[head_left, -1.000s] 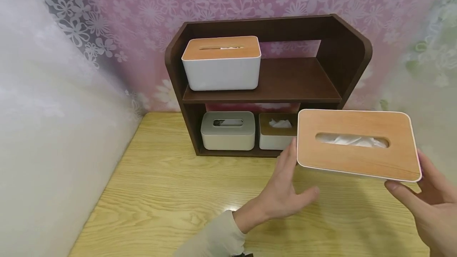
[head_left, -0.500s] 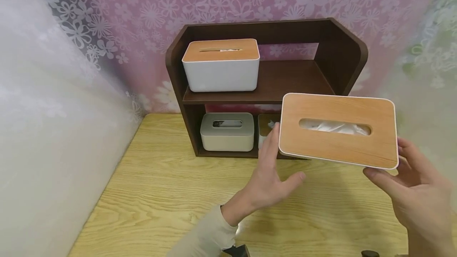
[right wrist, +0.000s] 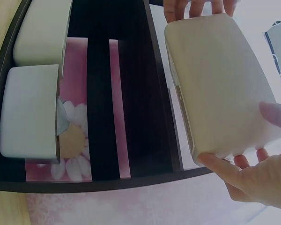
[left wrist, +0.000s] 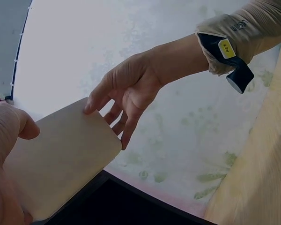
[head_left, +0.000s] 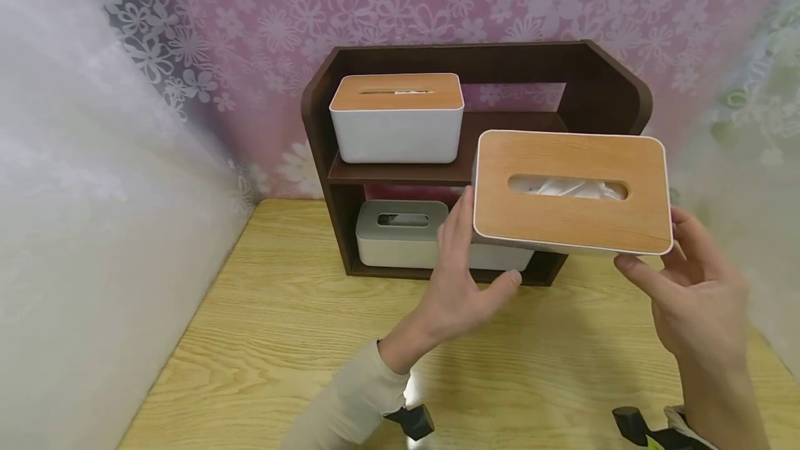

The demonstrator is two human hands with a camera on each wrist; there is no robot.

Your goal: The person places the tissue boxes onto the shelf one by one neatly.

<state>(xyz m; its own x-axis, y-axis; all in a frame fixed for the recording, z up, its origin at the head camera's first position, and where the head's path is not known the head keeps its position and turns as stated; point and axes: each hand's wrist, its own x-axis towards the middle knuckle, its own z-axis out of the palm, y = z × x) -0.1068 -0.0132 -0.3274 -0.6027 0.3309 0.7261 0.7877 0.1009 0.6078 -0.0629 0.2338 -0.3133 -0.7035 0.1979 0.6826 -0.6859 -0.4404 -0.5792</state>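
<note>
A white tissue box (head_left: 571, 193) with a wood-look lid and tissue in its slot is held in the air in front of the shelf. My right hand (head_left: 700, 290) grips its right end, thumb on the near side and fingers at the end. My left hand (head_left: 459, 290) has its straight fingers along the left end, thumb spread apart from the box. In the left wrist view, the right hand (left wrist: 136, 84) pinches the box's corner. The right wrist view shows the held box's plain white side (right wrist: 220, 84), with left-hand fingertips (right wrist: 196, 8) at its top edge.
A dark brown two-tier shelf (head_left: 400, 173) stands on the wooden table (head_left: 269, 339) against floral walls. A larger white wood-lidded tissue box (head_left: 396, 134) sits upper left. Below it are a cream, grey-lidded box (head_left: 400, 245) and a white box (head_left: 500, 257), partly hidden behind the held box.
Both hands have moved the tissue box up and leftward, toward the upper tier. It now overlaps the tier's right part and hides more of the lower white box. The shelf boxes stay put.
</note>
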